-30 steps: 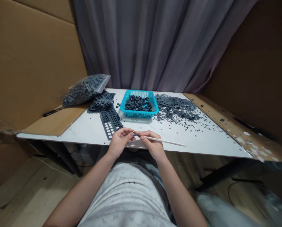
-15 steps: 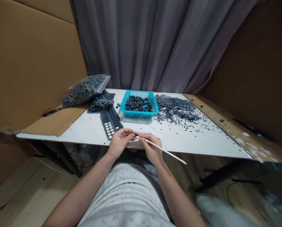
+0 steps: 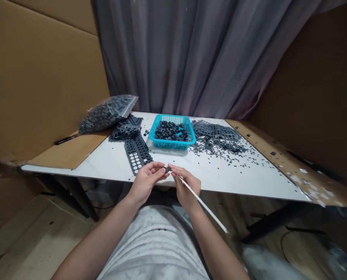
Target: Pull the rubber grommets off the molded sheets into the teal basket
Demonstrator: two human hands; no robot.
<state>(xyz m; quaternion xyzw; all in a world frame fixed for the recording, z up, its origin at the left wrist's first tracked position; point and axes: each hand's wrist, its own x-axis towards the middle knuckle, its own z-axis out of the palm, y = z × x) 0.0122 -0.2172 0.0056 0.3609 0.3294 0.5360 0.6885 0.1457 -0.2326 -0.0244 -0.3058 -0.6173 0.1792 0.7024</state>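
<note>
My left hand (image 3: 146, 179) and my right hand (image 3: 185, 184) meet at the near edge of the white table (image 3: 167, 167). Both pinch a small dark ring (image 3: 167, 169) between their fingertips. My right hand also grips a thin white stick (image 3: 204, 205), whose free end slants down and to the right over my forearm. Just left of my left hand lies a dark perforated strip (image 3: 136, 151) with some holes punched out.
A turquoise basket (image 3: 172, 132) of dark rings stands mid-table. More dark strips (image 3: 217, 131) and scattered bits lie to its right. A clear bag of rings (image 3: 106, 112) and a black pen (image 3: 65, 139) rest at the left on cardboard (image 3: 70, 151). A grey curtain hangs behind.
The white stick has swung from lying nearly level along the table edge to pointing down and right. Both hands stay together at the table edge. The view has shifted slightly.
</note>
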